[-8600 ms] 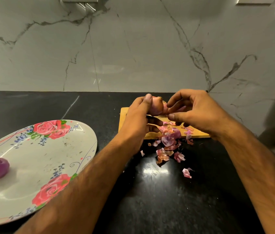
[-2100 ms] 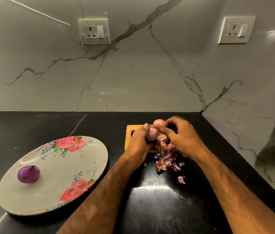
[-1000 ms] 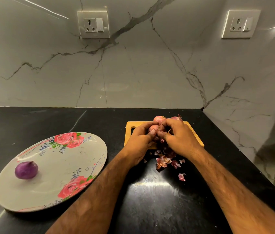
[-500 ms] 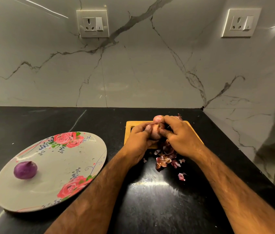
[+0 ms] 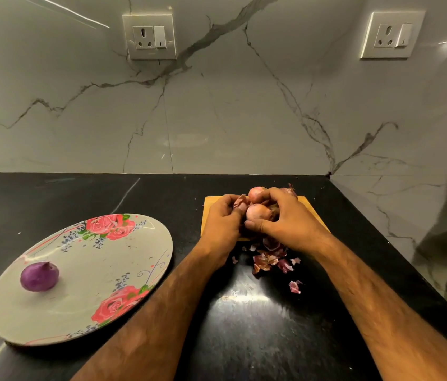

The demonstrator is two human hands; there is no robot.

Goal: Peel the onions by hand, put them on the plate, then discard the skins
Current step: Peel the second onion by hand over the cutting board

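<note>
On the shiny black desk (image 5: 244,339), lower left, an oval flowery plate (image 5: 60,320) holds a smooth purple onion (image 5: 39,276). Papery skins (image 5: 269,261) lie mid-frame. Above them, left hand (image 5: 223,222) and right hand (image 5: 288,224) curl their grip round a round pink onion (image 5: 256,212) over a flat wooden board (image 5: 210,203).

One plate (image 5: 79,298) at eight o'clock, one peeled onion (image 5: 39,276) on it, three unpeeled onions (image 5: 256,211) at twelve, one board (image 5: 208,215), two sockets (image 5: 148,37), my left hand (image 5: 223,218) and right hand (image 5: 285,218), skin scraps (image 5: 269,259) beyond my counting.
</note>
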